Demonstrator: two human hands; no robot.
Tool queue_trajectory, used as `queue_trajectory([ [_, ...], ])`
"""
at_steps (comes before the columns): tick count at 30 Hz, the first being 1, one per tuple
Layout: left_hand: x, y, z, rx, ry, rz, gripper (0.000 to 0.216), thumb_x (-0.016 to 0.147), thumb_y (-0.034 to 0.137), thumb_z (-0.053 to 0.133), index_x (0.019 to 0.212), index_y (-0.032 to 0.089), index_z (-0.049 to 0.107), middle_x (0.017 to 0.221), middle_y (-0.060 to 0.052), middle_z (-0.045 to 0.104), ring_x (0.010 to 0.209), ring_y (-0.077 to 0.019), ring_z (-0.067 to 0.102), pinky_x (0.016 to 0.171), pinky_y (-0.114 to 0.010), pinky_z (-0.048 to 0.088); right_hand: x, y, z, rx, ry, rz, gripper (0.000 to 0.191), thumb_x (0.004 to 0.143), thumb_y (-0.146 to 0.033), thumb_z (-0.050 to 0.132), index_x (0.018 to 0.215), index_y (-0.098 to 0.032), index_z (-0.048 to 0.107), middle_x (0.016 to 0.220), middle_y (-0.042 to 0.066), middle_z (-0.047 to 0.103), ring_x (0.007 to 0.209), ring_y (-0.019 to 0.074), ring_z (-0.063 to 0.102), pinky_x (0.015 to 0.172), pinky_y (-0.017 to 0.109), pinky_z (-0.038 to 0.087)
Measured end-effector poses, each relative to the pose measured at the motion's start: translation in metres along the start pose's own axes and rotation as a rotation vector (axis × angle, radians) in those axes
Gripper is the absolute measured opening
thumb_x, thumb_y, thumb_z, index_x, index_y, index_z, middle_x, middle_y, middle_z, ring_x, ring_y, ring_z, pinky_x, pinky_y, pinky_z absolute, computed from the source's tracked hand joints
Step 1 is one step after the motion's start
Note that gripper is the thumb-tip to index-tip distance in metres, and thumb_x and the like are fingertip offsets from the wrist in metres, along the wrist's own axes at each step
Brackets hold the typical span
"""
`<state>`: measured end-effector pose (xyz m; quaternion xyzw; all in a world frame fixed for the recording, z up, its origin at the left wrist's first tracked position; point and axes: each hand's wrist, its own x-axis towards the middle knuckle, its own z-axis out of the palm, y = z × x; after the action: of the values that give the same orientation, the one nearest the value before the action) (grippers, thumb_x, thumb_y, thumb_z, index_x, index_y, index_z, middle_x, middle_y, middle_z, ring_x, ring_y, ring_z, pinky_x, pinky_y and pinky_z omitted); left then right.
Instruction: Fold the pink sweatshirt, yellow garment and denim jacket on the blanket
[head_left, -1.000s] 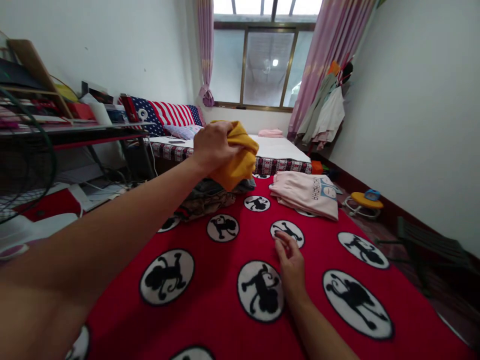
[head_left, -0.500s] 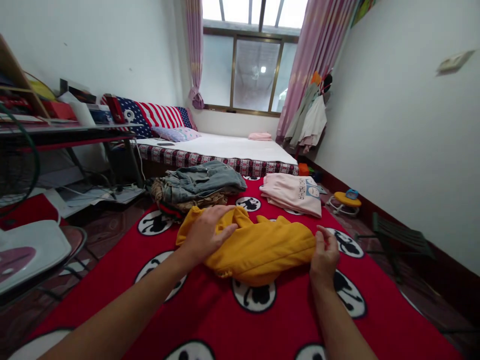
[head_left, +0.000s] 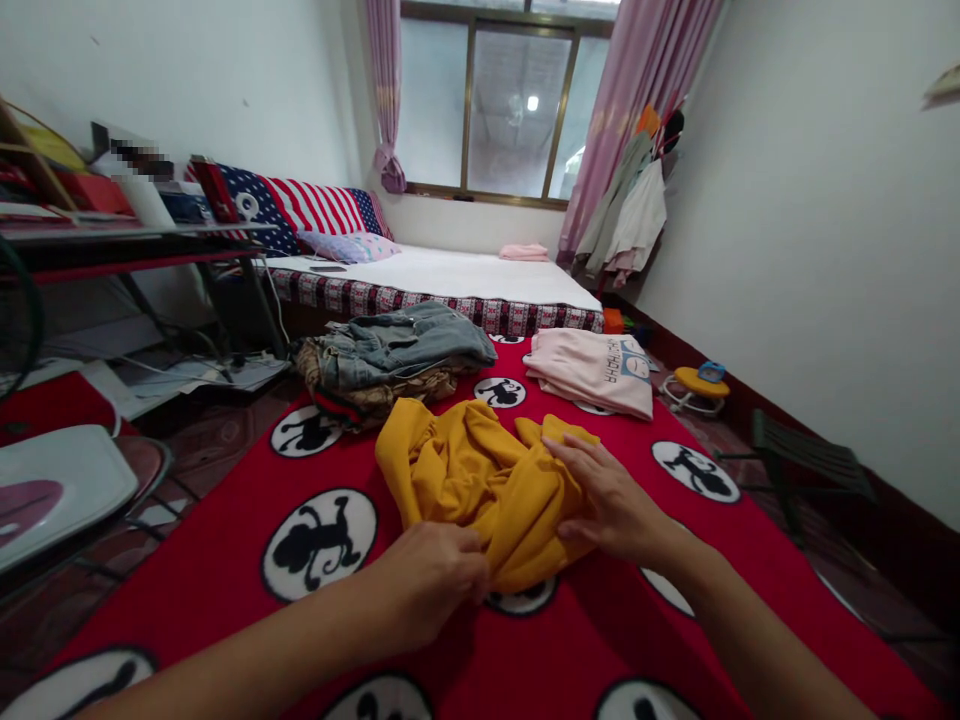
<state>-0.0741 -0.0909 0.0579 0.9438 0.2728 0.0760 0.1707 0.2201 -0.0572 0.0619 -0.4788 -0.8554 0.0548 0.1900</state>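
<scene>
While the yellow garment (head_left: 465,470) was found bunched on the red monkey-print blanket (head_left: 210,580), its near edge was met by the curled left hand (head_left: 433,580), whose grip could not be confirmed; its right side was touched by the right hand (head_left: 616,502), fingers extended.

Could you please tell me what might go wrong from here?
The yellow garment lies bunched up, the right hand on it and the left hand at its near edge, so creases could get pressed in. Its far left corner sits close to the pile of clothes, so a wide sweep might knock that pile askew.
</scene>
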Motion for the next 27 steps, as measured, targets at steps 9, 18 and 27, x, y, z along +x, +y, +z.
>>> queue_trajectory([
  [9,0.004,-0.026,-0.034,-0.14,0.478,-0.203,0.033,0.091,0.035,0.055,0.122,0.024,0.061,0.109,-0.005,0.067,0.1,-0.0186,0.061,0.092,-0.03,0.046,-0.043,-0.078,-0.025,-0.189,-0.116,-0.122,0.008,0.071,-0.017,0.065,0.074,-0.024,0.065,0.075,0.003,0.067,0.07,0.0209,0.057,0.068,0.033,0.037],
  [18,-0.008,-0.048,-0.012,0.052,0.113,-0.24,0.042,0.08,0.023,0.061,0.122,0.026,0.061,0.114,-0.007,0.063,0.103,-0.0247,0.061,0.088,-0.034,0.048,-0.024,-0.062,-0.025,0.142,-0.018,0.207,0.04,0.079,-0.037,0.067,0.118,-0.028,0.063,0.116,0.005,0.065,0.077,0.0177,0.066,0.067,0.027,0.047],
  [27,-0.066,-0.038,-0.013,0.009,0.038,-0.254,0.067,0.068,0.011,0.056,0.131,0.035,0.055,0.113,-0.004,0.068,0.099,-0.0247,0.064,0.082,-0.029,0.046,0.006,-0.036,0.027,0.081,-0.136,0.316,0.045,0.063,-0.037,0.077,0.104,-0.022,0.07,0.093,0.004,0.068,0.075,0.0203,0.062,0.062,0.025,0.042],
])
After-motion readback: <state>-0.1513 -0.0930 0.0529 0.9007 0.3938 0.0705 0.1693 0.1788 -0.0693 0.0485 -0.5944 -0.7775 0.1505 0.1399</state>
